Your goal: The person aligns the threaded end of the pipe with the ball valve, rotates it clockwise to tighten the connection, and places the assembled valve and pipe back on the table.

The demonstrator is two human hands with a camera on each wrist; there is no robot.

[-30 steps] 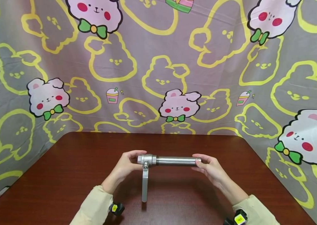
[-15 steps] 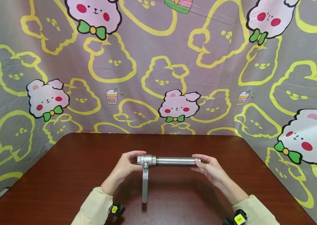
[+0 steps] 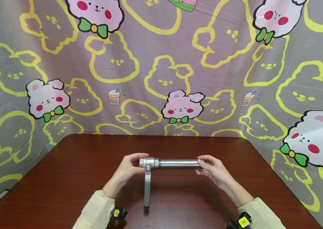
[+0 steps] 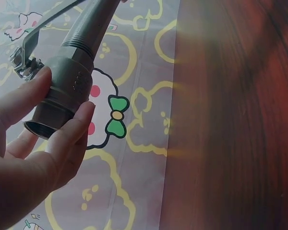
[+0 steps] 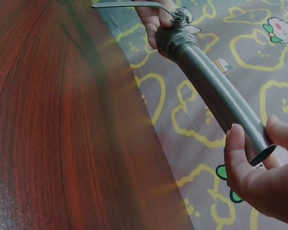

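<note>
A silver ball valve [image 3: 149,162] is joined to a straight steel pipe [image 3: 178,163], and the two lie level across the head view. My left hand [image 3: 125,168] grips the valve body at its open left end, thumb and fingers on opposite sides. The flat lever handle [image 3: 147,189] points toward me, square to the pipe. With thumb and fingertips my right hand [image 3: 214,170] pinches the pipe's far right end. Exposed threads [image 4: 79,46] show where the pipe enters the valve in the left wrist view. The pipe's hollow end [image 5: 263,155] shows between the right fingers.
A dark red-brown wooden table [image 3: 92,159] lies below the hands. Behind and on both sides hangs a grey cloth [image 3: 138,105] printed with cartoon rabbits and yellow outlines. Each cream sleeve carries a black strapped wrist device [image 3: 119,213].
My right thumb and fingers have shifted slightly around the pipe's end. The left hand and the valve stay almost where they were.
</note>
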